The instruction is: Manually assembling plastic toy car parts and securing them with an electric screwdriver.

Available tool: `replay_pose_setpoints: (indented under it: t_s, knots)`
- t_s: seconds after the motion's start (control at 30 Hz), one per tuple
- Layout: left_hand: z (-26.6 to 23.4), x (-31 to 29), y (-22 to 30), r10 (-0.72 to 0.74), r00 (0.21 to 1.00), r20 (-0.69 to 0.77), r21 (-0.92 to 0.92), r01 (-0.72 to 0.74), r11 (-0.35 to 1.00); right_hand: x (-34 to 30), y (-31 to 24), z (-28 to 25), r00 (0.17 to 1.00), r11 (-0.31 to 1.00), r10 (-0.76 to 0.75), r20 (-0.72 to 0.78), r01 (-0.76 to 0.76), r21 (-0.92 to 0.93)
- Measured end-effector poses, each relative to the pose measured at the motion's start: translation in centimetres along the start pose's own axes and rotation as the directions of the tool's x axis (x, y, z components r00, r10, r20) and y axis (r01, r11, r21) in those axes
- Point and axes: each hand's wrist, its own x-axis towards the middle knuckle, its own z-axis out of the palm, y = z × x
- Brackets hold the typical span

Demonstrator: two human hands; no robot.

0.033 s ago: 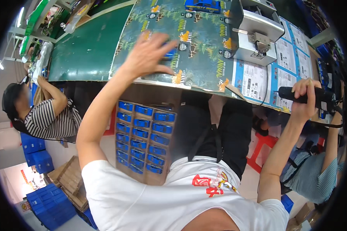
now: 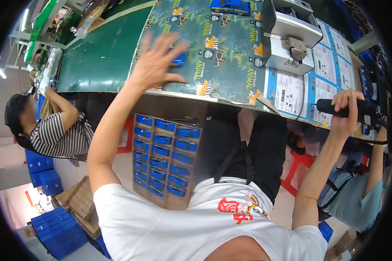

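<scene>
My left hand point(image 2: 154, 65) has slid toward 10 o'clock, its grip spread over a small blue toy car point(image 2: 178, 59) near the desk point(image 2: 104, 56) front edge. My right hand point(image 2: 345, 114), grip wrapped around a black power screwdriver point(image 2: 357, 107), hangs past the edge at 3 o'clock.

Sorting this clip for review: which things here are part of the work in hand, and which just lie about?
In hand:
left hand over small blue toy car
right hand gripping black power screwdriver
patterned card sheet

Lying about:
grey machine
boxed blue cars
blue crates

toy factory: workbench point(image 2: 100, 56), tray of blue cars point(image 2: 163, 154).
</scene>
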Motion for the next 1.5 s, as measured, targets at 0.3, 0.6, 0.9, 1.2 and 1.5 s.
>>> replay_pose_setpoints:
  t_s: [0.3,0.6,0.9,1.2,1.5]
  knots:
    - [0.9,-3.4,5.1,-0.168,0.945,-0.28,-0.315,0.075,0.946,0.3,-0.5,-1.1,1.0,0.996,-0.013,-0.026,0.011,-0.088]
    - [-5.1,19.3,27.2,-0.144,0.76,-0.634,-0.734,-0.534,0.419,-3.7,-5.4,1.3,0.961,0.957,0.273,-0.043,-0.276,-0.086]
    - [-5.3,44.9,48.0,0.163,0.987,-0.01,-0.982,-0.04,0.182,-5.6,-11.1,-2.5,0.974,0.974,0.185,0.127,-0.199,0.106]
    - [-7.2,46.5,53.5,-0.027,0.995,0.1,-0.993,0.098,-0.064,-5.9,-13.7,-6.9,0.976,0.976,0.217,0.026,-0.217,-0.011]
    - [-10.4,30.2,36.3,-0.251,0.965,0.079,-0.757,-0.106,-0.645,-6.1,-13.2,-6.2,0.975,0.985,0.156,-0.157,-0.165,-0.046]
